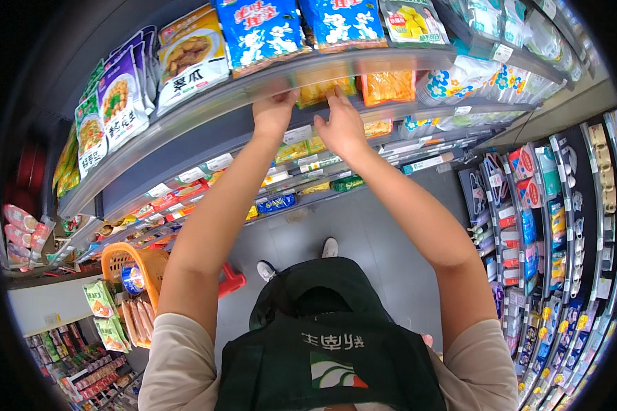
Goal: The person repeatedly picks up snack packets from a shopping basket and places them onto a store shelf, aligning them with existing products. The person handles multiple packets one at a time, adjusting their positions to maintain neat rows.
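Both my hands reach onto a shelf below the top row of snack packs. My left hand (274, 114) is at the left end of a yellow snack packet (323, 91), its fingertips partly hidden behind the clear shelf edge strip. My right hand (342, 122) has its fingers at the packet's front, with the thumb apart. Whether either hand grips the packet cannot be told. An orange snack packet (388, 88) lies to the right of it. Above stand blue packets (261, 36) and a white and yellow pouch (193, 61).
Lower shelves hold red and yellow packets and a blue packet (276, 203). An orange basket (128, 251) with goods is at the left, near a red plastic object (231, 280). Plastic cups (455, 77) fill the shelf's right part. A rack of hanging goods (524, 221) stands at the right.
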Demonstrator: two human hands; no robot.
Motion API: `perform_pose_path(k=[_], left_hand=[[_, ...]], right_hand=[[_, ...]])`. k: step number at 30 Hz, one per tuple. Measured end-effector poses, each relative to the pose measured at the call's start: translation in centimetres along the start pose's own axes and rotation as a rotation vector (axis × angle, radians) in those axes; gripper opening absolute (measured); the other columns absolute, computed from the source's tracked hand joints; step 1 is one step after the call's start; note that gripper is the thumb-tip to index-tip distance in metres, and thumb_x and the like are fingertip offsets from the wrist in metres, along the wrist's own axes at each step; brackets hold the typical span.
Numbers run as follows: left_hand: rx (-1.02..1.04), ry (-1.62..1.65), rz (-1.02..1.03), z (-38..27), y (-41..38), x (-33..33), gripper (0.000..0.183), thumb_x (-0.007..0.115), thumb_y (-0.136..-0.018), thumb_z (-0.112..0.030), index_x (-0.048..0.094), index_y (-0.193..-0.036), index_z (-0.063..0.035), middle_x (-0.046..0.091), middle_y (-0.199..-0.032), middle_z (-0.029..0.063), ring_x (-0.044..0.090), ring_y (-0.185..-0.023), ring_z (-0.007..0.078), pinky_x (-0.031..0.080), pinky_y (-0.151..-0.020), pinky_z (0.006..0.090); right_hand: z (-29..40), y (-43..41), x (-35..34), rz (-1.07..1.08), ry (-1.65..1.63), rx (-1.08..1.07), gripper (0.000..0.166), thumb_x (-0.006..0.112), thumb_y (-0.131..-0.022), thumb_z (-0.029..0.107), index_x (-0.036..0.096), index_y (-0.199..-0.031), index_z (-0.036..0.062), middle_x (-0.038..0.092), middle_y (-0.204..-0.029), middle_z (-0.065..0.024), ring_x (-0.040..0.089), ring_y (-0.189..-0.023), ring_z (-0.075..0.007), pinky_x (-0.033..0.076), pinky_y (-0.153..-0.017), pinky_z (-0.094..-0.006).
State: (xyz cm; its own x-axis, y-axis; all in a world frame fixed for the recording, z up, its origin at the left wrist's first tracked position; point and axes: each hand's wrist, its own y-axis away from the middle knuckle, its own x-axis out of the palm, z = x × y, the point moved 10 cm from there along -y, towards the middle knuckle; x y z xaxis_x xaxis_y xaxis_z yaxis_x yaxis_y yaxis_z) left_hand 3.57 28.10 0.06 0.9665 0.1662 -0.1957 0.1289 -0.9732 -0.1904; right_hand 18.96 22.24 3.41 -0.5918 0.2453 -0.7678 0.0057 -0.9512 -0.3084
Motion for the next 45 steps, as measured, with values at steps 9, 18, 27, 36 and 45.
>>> perform_pose_path(k=[9, 18, 27, 36, 45], left_hand=[[-0.061, 0.306, 0.038, -4.9, 9.3, -11.8, 0.006, 0.06, -0.084, -0.005, 0.058, -0.088, -0.0025, 0.059, -0.078, -0.0017, 0.052, -0.07, 0.0041, 0.044, -0.064, 0.0195], [0.233, 0.183, -0.33, -15.0, 11.3, -37.5, 0.005, 0.058, -0.085, -0.009, 0.056, -0.087, -0.0049, 0.057, -0.076, -0.0012, 0.052, -0.07, 0.0062, 0.043, -0.064, 0.0201], [0.002, 0.207, -0.49, -12.8, 11.1, -52.3, 0.013, 0.061, -0.084, -0.015, 0.055, -0.095, -0.0089, 0.059, -0.082, -0.0015, 0.058, -0.074, 0.008, 0.044, -0.061, 0.0204], [-0.29, 0.719, -0.128, -9.1, 8.7, -48.4, 0.037, 0.051, -0.089, -0.017, 0.042, -0.122, -0.0008, 0.057, -0.112, 0.0122, 0.059, -0.097, 0.022, 0.049, -0.081, 0.0298], [-0.288, 0.999, -0.014, -8.9, 8.3, -47.5, 0.054, 0.047, -0.089, -0.04, 0.04, -0.122, 0.0022, 0.054, -0.116, 0.0156, 0.057, -0.102, 0.0249, 0.049, -0.085, 0.0326]], right_hand=[[13.4, 3.3, 1.9, 0.215, -0.792, -0.169, 0.014, 0.06, -0.077, 0.006, 0.06, -0.09, 0.0008, 0.065, -0.077, -0.0123, 0.065, -0.069, -0.0199, 0.051, -0.06, -0.0288], [32.0, 3.0, 4.2, 0.528, -1.207, -0.199, 0.017, 0.054, -0.085, 0.005, 0.058, -0.1, -0.001, 0.064, -0.087, -0.0077, 0.06, -0.076, -0.0097, 0.049, -0.068, -0.0222], [44.9, 0.0, 10.4, 0.78, -1.219, 0.162, 0.023, 0.052, -0.085, 0.009, 0.052, -0.104, -0.0051, 0.063, -0.088, -0.0132, 0.063, -0.076, -0.0172, 0.053, -0.066, -0.0276], [46.7, -2.2, 16.3, 0.82, -0.976, 0.344, 0.023, 0.054, -0.087, 0.022, 0.056, -0.091, -0.0006, 0.064, -0.078, -0.0107, 0.062, -0.06, -0.0155, 0.052, -0.05, -0.0277], [47.1, -2.1, 17.1, 0.779, -0.845, 0.323, 0.017, 0.056, -0.083, 0.016, 0.059, -0.07, 0.0052, 0.058, -0.062, -0.0018, 0.048, -0.045, -0.006, 0.036, -0.037, -0.0212]])
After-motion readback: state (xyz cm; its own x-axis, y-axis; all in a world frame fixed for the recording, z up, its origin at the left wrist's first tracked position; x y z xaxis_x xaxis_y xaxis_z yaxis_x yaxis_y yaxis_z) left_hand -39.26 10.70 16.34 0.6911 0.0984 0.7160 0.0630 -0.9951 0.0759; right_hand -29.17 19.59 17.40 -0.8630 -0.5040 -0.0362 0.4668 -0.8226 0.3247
